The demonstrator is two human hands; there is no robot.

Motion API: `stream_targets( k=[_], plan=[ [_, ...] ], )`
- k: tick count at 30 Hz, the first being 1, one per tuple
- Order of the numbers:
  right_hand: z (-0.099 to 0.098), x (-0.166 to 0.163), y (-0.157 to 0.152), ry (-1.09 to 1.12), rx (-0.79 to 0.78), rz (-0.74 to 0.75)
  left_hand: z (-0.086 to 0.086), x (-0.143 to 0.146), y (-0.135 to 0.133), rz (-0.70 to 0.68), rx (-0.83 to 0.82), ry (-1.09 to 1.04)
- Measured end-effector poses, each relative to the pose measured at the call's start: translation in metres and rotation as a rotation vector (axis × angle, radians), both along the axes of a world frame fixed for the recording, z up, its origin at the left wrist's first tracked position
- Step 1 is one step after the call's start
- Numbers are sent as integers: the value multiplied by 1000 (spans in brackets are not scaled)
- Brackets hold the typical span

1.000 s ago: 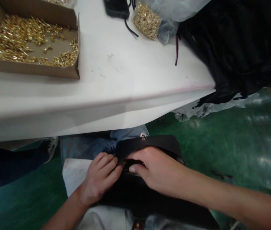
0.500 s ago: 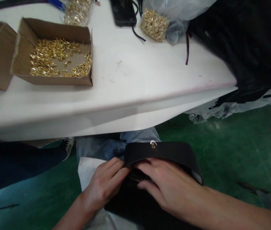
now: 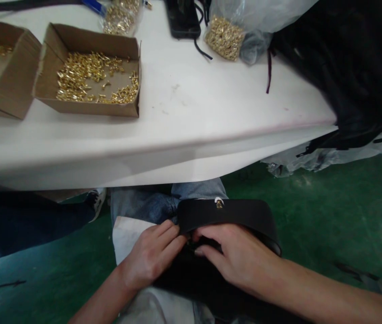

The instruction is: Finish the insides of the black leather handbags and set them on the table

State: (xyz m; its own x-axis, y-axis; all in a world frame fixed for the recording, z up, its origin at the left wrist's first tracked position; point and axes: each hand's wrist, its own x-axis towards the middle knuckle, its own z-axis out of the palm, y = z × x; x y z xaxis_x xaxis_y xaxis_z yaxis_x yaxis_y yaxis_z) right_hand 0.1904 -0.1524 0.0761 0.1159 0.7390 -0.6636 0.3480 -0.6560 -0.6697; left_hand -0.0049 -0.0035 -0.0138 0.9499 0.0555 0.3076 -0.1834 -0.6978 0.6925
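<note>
A black bag [image 3: 225, 213] with a stiff curved flap rests across the lap. A small gold clasp [image 3: 219, 204] sits at the flap's upper edge, with a bit of white behind it. My left hand [image 3: 155, 252] is closed on the bag's left side, fingers pinched at the corner below the flap. From the right, my right hand [image 3: 233, 249] reaches in under the flap, its thumb and fingers curled together around the bag's inner edge. The fingertips of both hands nearly meet, and what lies between them is dark and partly hidden.
On the white table [image 3: 184, 130] stand a cardboard box [image 3: 91, 108] and a second box [image 3: 15, 85], both holding small gold fittings. Behind are bagged fittings [image 3: 225, 38] and a black phone-like device [image 3: 184, 22]. Black material [image 3: 356, 67] heaps at right. Another person's leg [image 3: 35, 225] is at left.
The view has shifted slightly, so the table things appear farther right. My right hand's fingers have drawn a little closer to my left hand at the bag's corner. Both hands stay on the bag.
</note>
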Motion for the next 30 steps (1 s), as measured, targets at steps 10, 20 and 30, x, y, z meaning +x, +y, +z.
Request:
stream_targets(
  k=[10,20,30],
  plan=[
    [-3,-6,6,17,-118,-89,-4,-1,0,-37,41,-39],
    [-3,-10,3,-34,26,-87,-5,4,6,-6,-103,25],
    [1,4,7,-234,309,59,10,28,32,-91,-550,233]
  ],
)
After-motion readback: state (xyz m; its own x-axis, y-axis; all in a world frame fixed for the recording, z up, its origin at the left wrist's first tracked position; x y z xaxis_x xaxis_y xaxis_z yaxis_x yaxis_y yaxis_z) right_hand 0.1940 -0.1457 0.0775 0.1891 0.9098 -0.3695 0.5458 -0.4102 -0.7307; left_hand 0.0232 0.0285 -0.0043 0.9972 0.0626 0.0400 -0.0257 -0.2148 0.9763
